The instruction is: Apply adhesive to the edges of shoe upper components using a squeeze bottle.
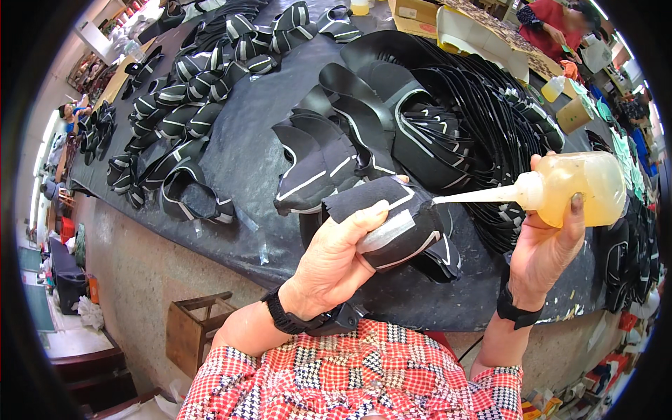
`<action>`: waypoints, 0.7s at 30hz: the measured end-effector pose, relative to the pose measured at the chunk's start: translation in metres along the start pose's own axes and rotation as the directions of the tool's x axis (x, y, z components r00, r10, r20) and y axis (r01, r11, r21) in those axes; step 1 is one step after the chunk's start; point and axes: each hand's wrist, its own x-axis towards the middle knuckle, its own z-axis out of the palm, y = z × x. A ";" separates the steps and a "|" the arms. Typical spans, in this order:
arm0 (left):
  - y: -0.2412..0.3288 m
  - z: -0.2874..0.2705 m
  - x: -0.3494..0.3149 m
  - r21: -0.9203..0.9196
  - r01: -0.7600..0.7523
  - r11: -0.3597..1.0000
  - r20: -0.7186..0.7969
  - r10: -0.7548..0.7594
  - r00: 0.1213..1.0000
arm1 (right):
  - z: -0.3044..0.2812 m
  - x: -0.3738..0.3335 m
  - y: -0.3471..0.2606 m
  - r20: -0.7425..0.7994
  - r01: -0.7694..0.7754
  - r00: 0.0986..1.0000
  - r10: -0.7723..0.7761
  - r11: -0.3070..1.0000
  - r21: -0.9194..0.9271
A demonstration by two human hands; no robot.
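My left hand (pixel 332 253) is closed on a black shoe upper (pixel 402 257) with white strips along its edges and a pale patch on its side, its thumb pressing on top. In my right hand (pixel 544 255) is a squeeze bottle (pixel 591 187) of cloudy amber liquid, held tilted on its side with fingers around the body. Its long white nozzle (pixel 483 195) points left, and the tip meets or nearly meets the upper's edge. Whether liquid is coming out I cannot tell. More black uppers (pixel 318 157) lie just beyond my left hand.
A dense fan of stacked black pieces (pixel 483 91) fills the table's middle right. Several finished-looking loops (pixel 189 192) are heaped at the left on the dark tabletop (pixel 252 119). An open cardboard box (pixel 483 42) stands at the back. A wooden stool (pixel 192 332) is below left; a person (pixel 549 28) works far right.
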 end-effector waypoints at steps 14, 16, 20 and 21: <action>0.001 0.001 0.001 -0.010 0.012 1.000 0.022 -0.012 1.000 | -0.004 0.007 0.003 0.038 -0.054 0.998 0.054 0.998 -0.019; 0.001 0.001 0.002 -0.004 0.017 1.000 0.022 -0.017 1.000 | -0.002 0.003 0.007 0.044 -0.080 0.996 0.081 0.997 -0.023; 0.001 -0.002 0.002 0.012 0.018 1.000 0.005 -0.018 1.000 | -0.005 0.006 0.005 0.106 -0.107 0.989 0.104 0.994 0.026; 0.001 -0.002 0.003 0.016 0.022 1.000 0.007 -0.022 1.000 | -0.005 0.009 0.005 0.069 -0.095 0.993 0.093 0.995 0.025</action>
